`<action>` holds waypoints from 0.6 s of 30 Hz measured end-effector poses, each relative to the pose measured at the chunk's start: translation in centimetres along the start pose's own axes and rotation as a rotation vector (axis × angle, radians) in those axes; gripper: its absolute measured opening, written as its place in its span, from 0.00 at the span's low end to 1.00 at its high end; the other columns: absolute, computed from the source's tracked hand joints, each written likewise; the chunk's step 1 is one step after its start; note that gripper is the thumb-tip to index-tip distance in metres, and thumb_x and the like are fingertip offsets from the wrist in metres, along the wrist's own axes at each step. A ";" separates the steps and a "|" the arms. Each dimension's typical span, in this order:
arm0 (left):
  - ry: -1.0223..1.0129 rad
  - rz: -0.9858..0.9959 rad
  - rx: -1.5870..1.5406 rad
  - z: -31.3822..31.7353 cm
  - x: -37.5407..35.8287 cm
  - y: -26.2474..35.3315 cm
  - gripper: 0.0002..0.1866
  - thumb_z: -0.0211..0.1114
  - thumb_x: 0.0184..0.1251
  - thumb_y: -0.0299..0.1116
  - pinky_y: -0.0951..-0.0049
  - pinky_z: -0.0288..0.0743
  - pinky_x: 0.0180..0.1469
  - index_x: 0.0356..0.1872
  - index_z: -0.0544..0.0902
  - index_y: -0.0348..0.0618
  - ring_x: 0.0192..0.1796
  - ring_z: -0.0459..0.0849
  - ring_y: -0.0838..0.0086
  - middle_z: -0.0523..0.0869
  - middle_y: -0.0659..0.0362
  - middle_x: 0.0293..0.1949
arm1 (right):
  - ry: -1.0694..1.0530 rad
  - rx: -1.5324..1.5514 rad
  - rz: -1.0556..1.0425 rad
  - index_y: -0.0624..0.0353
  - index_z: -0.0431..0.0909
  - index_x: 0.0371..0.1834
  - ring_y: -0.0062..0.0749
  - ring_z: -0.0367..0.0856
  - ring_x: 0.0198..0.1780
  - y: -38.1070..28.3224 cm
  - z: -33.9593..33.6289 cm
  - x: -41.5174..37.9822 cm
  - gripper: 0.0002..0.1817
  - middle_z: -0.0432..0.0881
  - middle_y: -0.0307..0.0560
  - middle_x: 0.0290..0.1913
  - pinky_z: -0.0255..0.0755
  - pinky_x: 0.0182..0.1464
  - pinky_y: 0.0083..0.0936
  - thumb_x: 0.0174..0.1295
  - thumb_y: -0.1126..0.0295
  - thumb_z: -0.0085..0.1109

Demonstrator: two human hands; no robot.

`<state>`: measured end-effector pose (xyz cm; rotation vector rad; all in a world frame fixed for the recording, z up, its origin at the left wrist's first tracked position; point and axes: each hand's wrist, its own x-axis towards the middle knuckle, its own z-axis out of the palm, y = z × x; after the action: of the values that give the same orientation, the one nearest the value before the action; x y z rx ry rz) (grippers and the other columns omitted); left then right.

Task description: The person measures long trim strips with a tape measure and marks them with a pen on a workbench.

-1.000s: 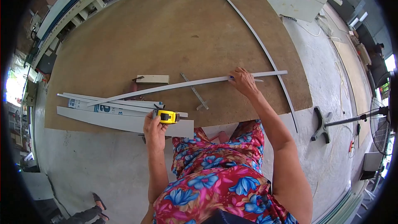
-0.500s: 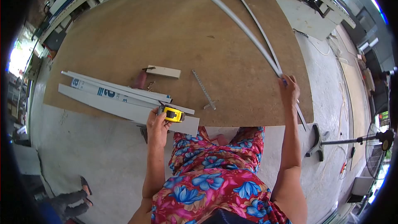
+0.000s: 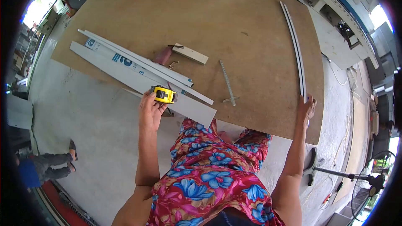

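Note:
My left hand [image 3: 149, 111] is closed on a yellow and black tape measure [image 3: 163, 94], held over the near end of a stack of white strips. In that stack are a wide white board [image 3: 184, 108] and a panel with blue lettering [image 3: 125, 62]. At the table's right side, my right hand [image 3: 308, 108] closes round the near part of a long white strip [image 3: 294, 42]. Two such narrow strips lie there side by side, running away from me. Part of their near ends is hidden by the hand.
On the brown table [image 3: 259, 75] lie a metal ruler-like tool with a crosspiece [image 3: 228, 83], a pale block [image 3: 191, 54] and a reddish object [image 3: 163, 55]. A fan [image 3: 374, 182] stands at right. Another person's legs [image 3: 56, 163] show at left.
My right hand has lowered the long strip, which now lies alongside the other one. My left hand still holds the tape measure. The view has turned, shifting the table.

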<state>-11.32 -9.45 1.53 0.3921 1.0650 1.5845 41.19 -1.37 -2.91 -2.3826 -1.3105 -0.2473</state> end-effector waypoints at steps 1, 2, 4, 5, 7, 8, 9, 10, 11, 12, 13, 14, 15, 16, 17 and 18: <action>0.029 0.004 -0.004 0.0 -0.2 0.2 0.18 0.61 0.60 0.39 0.68 0.73 0.45 0.48 0.70 0.45 0.47 0.75 0.69 0.75 0.53 0.44 | -0.015 0.069 -0.109 0.52 0.77 0.45 0.45 0.78 0.46 -1.6 0.2 -0.3 0.17 0.77 0.51 0.44 0.72 0.45 0.37 0.52 0.60 0.63; 0.042 0.008 -0.003 -0.2 -0.2 0.3 0.18 0.61 0.60 0.40 0.67 0.73 0.46 0.47 0.70 0.45 0.47 0.75 0.69 0.75 0.53 0.44 | -0.029 0.139 -0.216 0.52 0.78 0.44 0.45 0.78 0.46 -3.3 0.3 -0.8 0.16 0.77 0.51 0.44 0.72 0.45 0.37 0.52 0.61 0.62; 0.063 0.012 -0.003 -0.8 -0.1 0.2 0.18 0.62 0.59 0.40 0.67 0.72 0.46 0.47 0.71 0.44 0.47 0.75 0.68 0.75 0.53 0.44 | -0.157 0.351 -0.337 0.54 0.79 0.40 0.44 0.80 0.43 -9.1 -0.3 -3.7 0.13 0.80 0.50 0.41 0.73 0.43 0.34 0.52 0.63 0.62; 0.064 0.008 -0.007 -0.9 -0.1 0.3 0.18 0.62 0.59 0.40 0.66 0.73 0.46 0.47 0.71 0.44 0.47 0.75 0.68 0.75 0.53 0.44 | -0.272 0.427 -0.382 0.54 0.80 0.39 0.43 0.80 0.42 -12.0 -0.8 -5.7 0.12 0.80 0.50 0.40 0.73 0.43 0.34 0.52 0.64 0.61; 0.063 0.002 -0.015 -1.0 -0.2 0.3 0.19 0.62 0.59 0.41 0.66 0.73 0.46 0.47 0.71 0.44 0.47 0.75 0.68 0.76 0.52 0.44 | -0.427 0.565 -0.542 0.55 0.81 0.37 0.42 0.81 0.39 -17.0 -1.1 -9.5 0.10 0.81 0.49 0.37 0.73 0.41 0.33 0.52 0.65 0.61; 0.066 0.004 -0.010 -1.1 -0.3 0.3 0.19 0.62 0.59 0.41 0.66 0.73 0.46 0.47 0.71 0.44 0.46 0.75 0.68 0.76 0.52 0.44 | -0.466 0.628 -0.658 0.56 0.81 0.36 0.42 0.81 0.37 -19.2 -1.1 -11.2 0.10 0.82 0.49 0.35 0.73 0.40 0.33 0.53 0.65 0.61; 0.070 0.008 -0.005 -1.2 -0.3 0.2 0.19 0.62 0.59 0.40 0.66 0.73 0.46 0.47 0.71 0.44 0.46 0.76 0.68 0.76 0.52 0.44 | -0.546 0.593 -0.692 0.56 0.81 0.37 0.43 0.81 0.37 -21.3 -1.3 -12.7 0.11 0.82 0.50 0.35 0.73 0.39 0.33 0.52 0.64 0.61; 0.075 0.014 0.001 -1.3 -0.4 0.2 0.19 0.62 0.59 0.40 0.66 0.73 0.46 0.47 0.71 0.44 0.46 0.76 0.68 0.76 0.52 0.44 | -0.626 0.558 -0.727 0.56 0.80 0.37 0.45 0.81 0.37 -22.9 -1.5 -13.9 0.12 0.81 0.51 0.35 0.73 0.39 0.34 0.52 0.63 0.62; 0.066 0.014 0.012 -1.6 -0.5 0.3 0.19 0.62 0.59 0.40 0.66 0.73 0.46 0.48 0.71 0.44 0.46 0.76 0.67 0.76 0.53 0.43 | -0.653 0.527 -0.764 0.56 0.80 0.37 0.46 0.81 0.38 -24.1 -1.1 -14.9 0.12 0.81 0.51 0.35 0.73 0.39 0.36 0.52 0.62 0.61; 0.076 0.019 0.023 -1.7 -0.6 0.4 0.21 0.62 0.59 0.40 0.67 0.73 0.46 0.49 0.69 0.43 0.45 0.77 0.68 0.76 0.52 0.43 | -0.678 0.498 -0.804 0.55 0.80 0.37 0.47 0.80 0.38 -25.1 -0.5 -15.9 0.12 0.81 0.51 0.34 0.73 0.39 0.38 0.53 0.61 0.61; 0.086 0.025 0.034 -1.7 -0.8 0.4 0.22 0.62 0.59 0.40 0.68 0.74 0.45 0.50 0.68 0.42 0.45 0.77 0.69 0.76 0.52 0.42 | -0.703 0.468 -0.845 0.55 0.80 0.37 0.48 0.80 0.39 -26.0 -0.1 -16.5 0.13 0.80 0.52 0.33 0.73 0.39 0.40 0.53 0.60 0.60; 0.098 0.029 0.046 -1.8 -1.0 0.6 0.23 0.62 0.58 0.40 0.70 0.74 0.45 0.51 0.67 0.41 0.44 0.78 0.69 0.76 0.52 0.42 | -0.754 0.416 -0.834 0.55 0.80 0.37 0.49 0.80 0.38 -26.5 0.1 -16.9 0.13 0.81 0.52 0.33 0.73 0.39 0.40 0.53 0.59 0.60; 0.097 0.028 0.033 -2.3 -0.9 0.6 0.24 0.62 0.58 0.40 0.70 0.74 0.44 0.51 0.67 0.40 0.43 0.78 0.70 0.76 0.52 0.41 | -0.803 0.363 -0.821 0.54 0.80 0.37 0.50 0.80 0.38 -27.1 -0.1 -17.3 0.13 0.81 0.52 0.33 0.74 0.39 0.40 0.53 0.59 0.60; 0.100 0.026 0.033 -2.7 -0.9 0.6 0.24 0.62 0.58 0.40 0.70 0.74 0.44 0.51 0.67 0.40 0.44 0.78 0.70 0.76 0.52 0.42 | -0.851 0.308 -0.807 0.54 0.80 0.37 0.51 0.80 0.37 -27.6 -0.2 -17.5 0.13 0.81 0.53 0.33 0.74 0.38 0.41 0.54 0.58 0.60; 0.103 0.021 0.031 -2.9 -0.9 0.6 0.24 0.63 0.58 0.40 0.70 0.75 0.44 0.51 0.67 0.40 0.44 0.78 0.70 0.76 0.53 0.42 | -0.853 0.319 -0.820 0.54 0.80 0.37 0.51 0.80 0.37 -27.8 -0.1 -17.6 0.14 0.81 0.53 0.33 0.74 0.38 0.41 0.54 0.58 0.60; 0.107 0.015 0.029 -3.1 -0.9 0.6 0.24 0.63 0.57 0.40 0.70 0.75 0.44 0.51 0.67 0.39 0.44 0.78 0.70 0.76 0.53 0.42 | -0.856 0.329 -0.831 0.54 0.80 0.38 0.50 0.80 0.37 -27.7 0.2 -17.5 0.14 0.81 0.53 0.33 0.74 0.38 0.41 0.54 0.58 0.59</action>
<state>-13.68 -11.60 0.63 0.3387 1.1694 1.6198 8.48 -1.57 -1.71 -1.5508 -2.4333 0.7896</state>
